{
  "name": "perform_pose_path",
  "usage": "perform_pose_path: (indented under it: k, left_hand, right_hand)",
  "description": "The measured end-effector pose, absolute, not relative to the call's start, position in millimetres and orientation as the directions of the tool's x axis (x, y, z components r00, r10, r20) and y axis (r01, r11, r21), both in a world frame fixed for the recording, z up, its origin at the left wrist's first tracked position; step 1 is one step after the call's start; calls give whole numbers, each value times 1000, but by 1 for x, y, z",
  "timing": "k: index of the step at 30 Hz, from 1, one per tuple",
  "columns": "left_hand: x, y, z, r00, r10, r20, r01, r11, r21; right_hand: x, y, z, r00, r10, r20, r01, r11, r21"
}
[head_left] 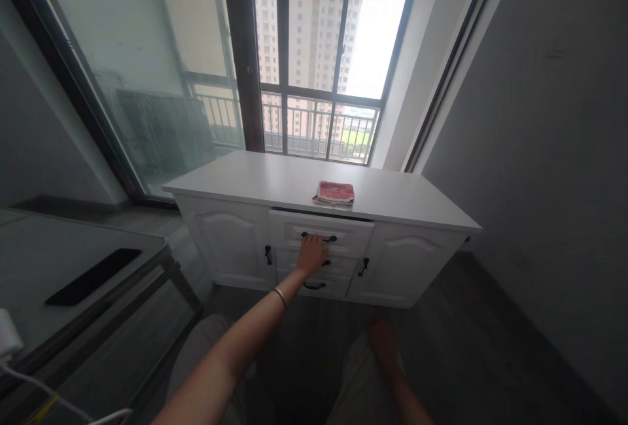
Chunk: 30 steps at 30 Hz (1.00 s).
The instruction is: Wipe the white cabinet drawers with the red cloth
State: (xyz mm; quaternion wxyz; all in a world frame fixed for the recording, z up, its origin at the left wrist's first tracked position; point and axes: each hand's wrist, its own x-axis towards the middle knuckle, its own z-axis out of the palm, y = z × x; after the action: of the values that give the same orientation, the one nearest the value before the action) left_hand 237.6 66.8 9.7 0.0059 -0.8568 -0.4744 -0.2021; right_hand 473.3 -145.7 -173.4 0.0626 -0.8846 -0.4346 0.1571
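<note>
My left hand (313, 254) has its fingers wrapped round the black drawer handle (331, 238) of the top drawer (349, 229). A dark gap along its upper edge shows this drawer slightly pulled out from the white cabinet (426, 261). Below it are two more drawers with black handles, partly covered by my hand and forearm. On the cabinet top, above the drawer, lies a folded red cloth (335, 193). My right hand (383, 340) rests in shadow by my right knee, away from the cabinet; its fingers are too dark to make out.
Cabinet doors with black handles (364, 267) flank the drawers. At the left stands a table (29, 242) with a dark phone-like slab (93, 276) and a white cable (44, 386). Behind the cabinet is a sliding glass door (196, 33); a grey wall (549, 150) stands right.
</note>
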Motion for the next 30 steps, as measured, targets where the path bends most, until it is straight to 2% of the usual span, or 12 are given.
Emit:
perform_pose_path:
  k: [8,11,18,30]
  left_hand:
    - [214,-5,-13,429,797,425,804,-552,222]
    - [204,-31,-19,409,802,435,787,-552,276]
    - [187,-72,-19,403,839,366,734,-535,418]
    - [175,-107,-17,373,852,366,659,-521,542]
  right_hand:
    - [467,-143,-159,579,762,-290,728,-643,-238]
    - [466,-143,-157,586,755,-294,717,-652,-247]
    - [468,-146,-161,568,769,-291,726,-636,-261]
    - [469,-147,-163,567,765,-305,723,-640,-259]
